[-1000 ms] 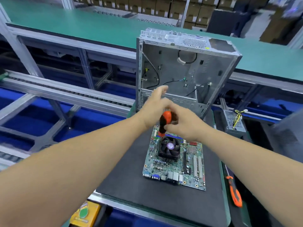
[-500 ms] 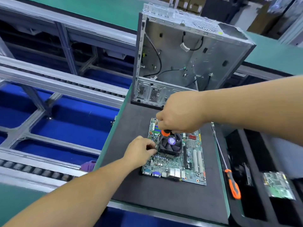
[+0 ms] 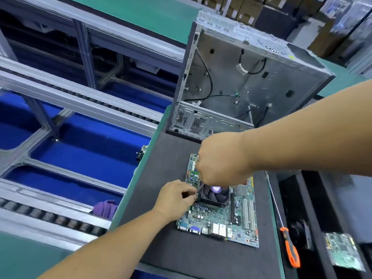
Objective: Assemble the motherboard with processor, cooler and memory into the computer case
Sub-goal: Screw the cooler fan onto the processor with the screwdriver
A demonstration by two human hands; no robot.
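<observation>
The green motherboard (image 3: 217,218) lies flat on the black mat (image 3: 181,254), with the black cooler fan (image 3: 216,194) mounted on it. My right hand (image 3: 221,158) is a fist above the cooler's far left corner. It grips a screwdriver whose handle is hidden; only the thin shaft (image 3: 199,188) shows below it. My left hand (image 3: 175,198) pinches the lower end of that shaft at the cooler's left edge. The open metal computer case (image 3: 241,81) stands upright behind the board, with loose cables inside.
A second screwdriver with an orange handle (image 3: 289,248) lies right of the mat. A smaller circuit board (image 3: 342,252) sits in a black tray at the far right. A purple cloth (image 3: 104,208) lies by the roller conveyor (image 3: 60,218) on the left.
My left hand came down from the screwdriver's top to the cooler's left edge and now pinches the shaft. My right fist sank lower, hiding the orange handle. The view tilted down and left.
</observation>
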